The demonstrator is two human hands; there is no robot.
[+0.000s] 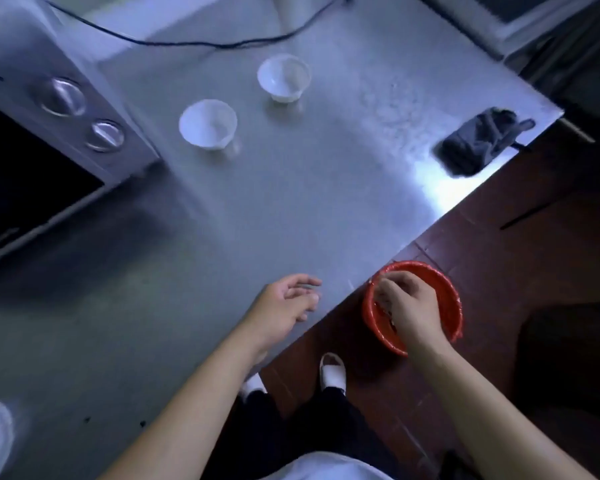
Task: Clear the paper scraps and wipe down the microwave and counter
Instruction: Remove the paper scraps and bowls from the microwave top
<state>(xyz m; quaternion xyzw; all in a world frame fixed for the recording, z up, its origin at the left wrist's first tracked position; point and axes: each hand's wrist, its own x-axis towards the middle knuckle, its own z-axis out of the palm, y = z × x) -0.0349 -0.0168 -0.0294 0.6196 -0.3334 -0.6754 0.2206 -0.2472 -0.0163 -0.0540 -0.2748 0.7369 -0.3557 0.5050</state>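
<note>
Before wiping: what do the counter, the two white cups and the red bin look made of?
Counter: likely brushed stainless steel, grey with fine grain and glare at its edge. Two white cups: thin plastic or paper, unclear; matte, slightly translucent walls. Red bin: glossy plastic, perhaps bag-lined, given its shiny, crinkled rim.

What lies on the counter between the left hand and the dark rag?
Nothing: in the head view, the counter between the left hand and the dark rag is bare steel, showing only a bright glare.
</note>
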